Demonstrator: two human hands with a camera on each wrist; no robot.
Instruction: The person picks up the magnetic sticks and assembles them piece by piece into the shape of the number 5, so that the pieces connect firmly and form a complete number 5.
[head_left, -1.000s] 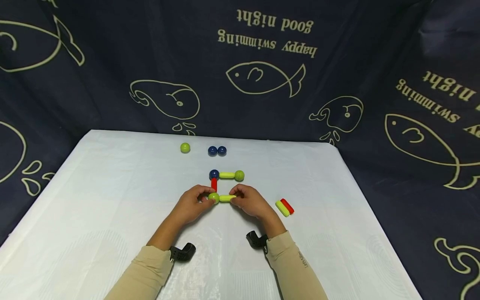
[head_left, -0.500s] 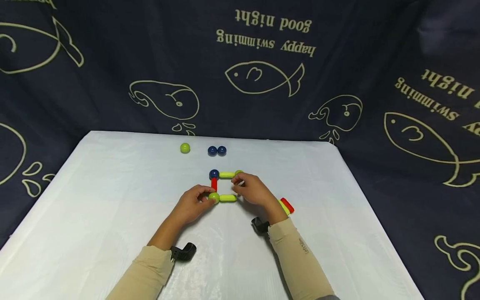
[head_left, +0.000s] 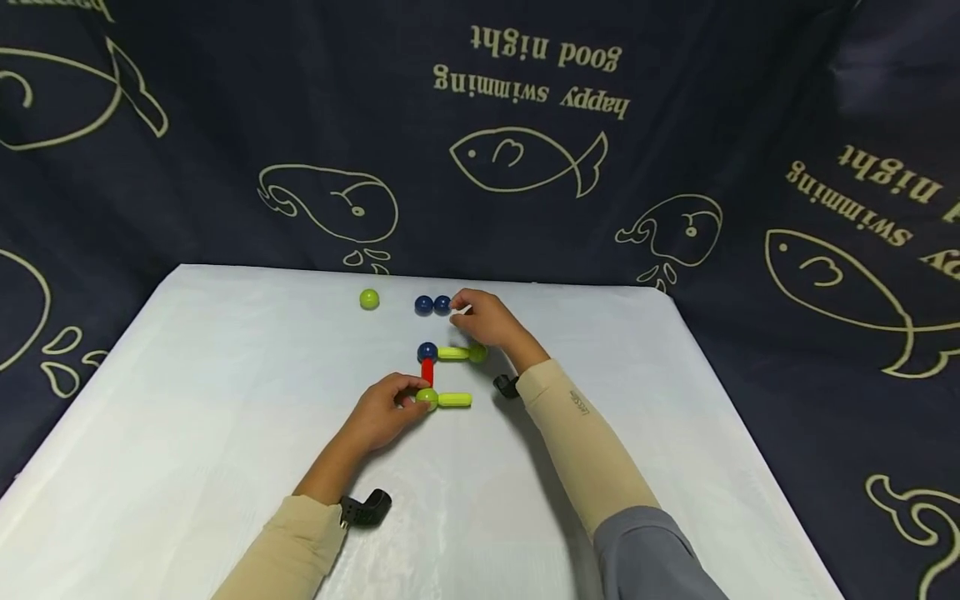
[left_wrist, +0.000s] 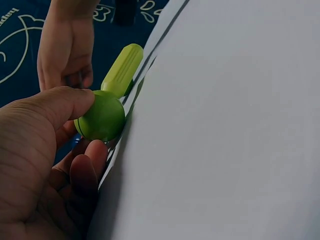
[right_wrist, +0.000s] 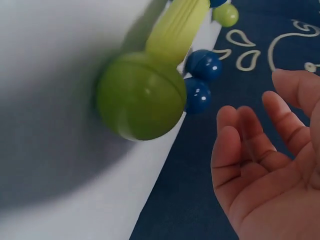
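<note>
My left hand pinches a green ball between thumb and fingers at the near corner of a C-shaped magnetic construction. From that ball a yellow-green rod points right, its far end free. A red rod leads back to a dark blue ball, where a second yellow-green rod runs to another green ball. My right hand reaches over the far side, fingers loosely bent with nothing between them. Its fingertips are right by two blue balls lying side by side.
A loose green ball lies at the back left of the white table. Behind the table hangs a dark cloth printed with fish. My right forearm covers the area where the spare rods lay.
My right hand has let go of the near yellow-green rod and moved back to the blue balls. My left hand has stayed on the green ball.
</note>
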